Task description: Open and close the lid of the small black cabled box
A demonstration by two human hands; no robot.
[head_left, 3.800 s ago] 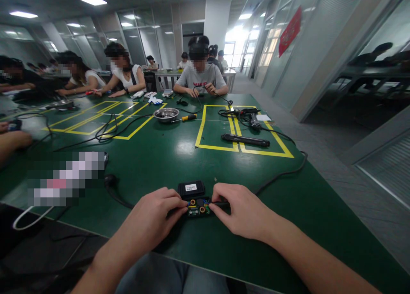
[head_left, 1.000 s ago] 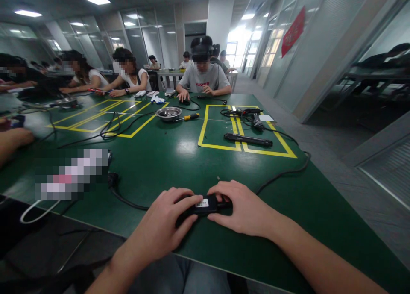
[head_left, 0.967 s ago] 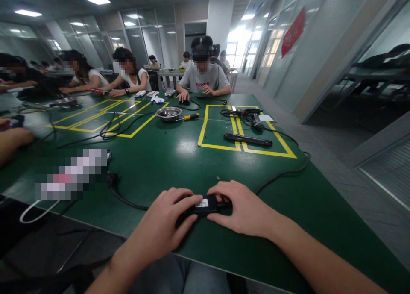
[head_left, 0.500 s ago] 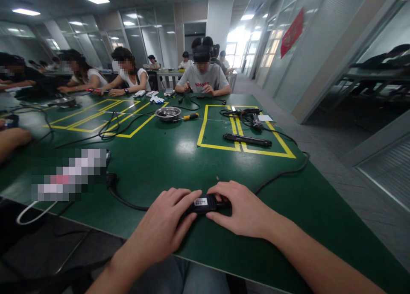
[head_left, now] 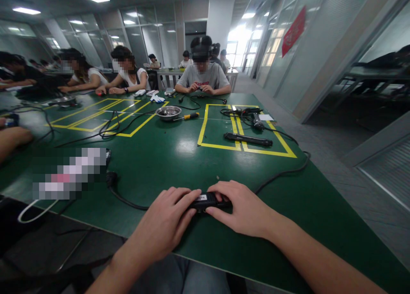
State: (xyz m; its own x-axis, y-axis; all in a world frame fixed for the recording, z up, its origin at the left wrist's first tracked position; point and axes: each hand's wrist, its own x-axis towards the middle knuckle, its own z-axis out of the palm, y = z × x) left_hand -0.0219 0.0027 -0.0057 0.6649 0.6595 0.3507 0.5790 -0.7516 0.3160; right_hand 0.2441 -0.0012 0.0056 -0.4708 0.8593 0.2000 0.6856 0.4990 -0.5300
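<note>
Between my hands is a black inline cable box with a small white label on top, low over the near part of the green table. My left hand closes round its left end, thumb in front and fingers behind. At the other end my right hand grips it, with the thumb along the front and curled fingers at the back. A black cable runs left from my left hand to a black plug. Another black cable leads off beyond my right hand. My fingers hide both ends of the box.
A blurred white power strip lies at left. Farther back are a metal bowl, a yellow-black screwdriver, a black bar-shaped part and a corded black tool within yellow tape. A person sits opposite; others sit at left.
The box has rolled slightly in my hands, so its label shows narrower and more of the front side faces me. Across the table, the person's hands have come closer together.
</note>
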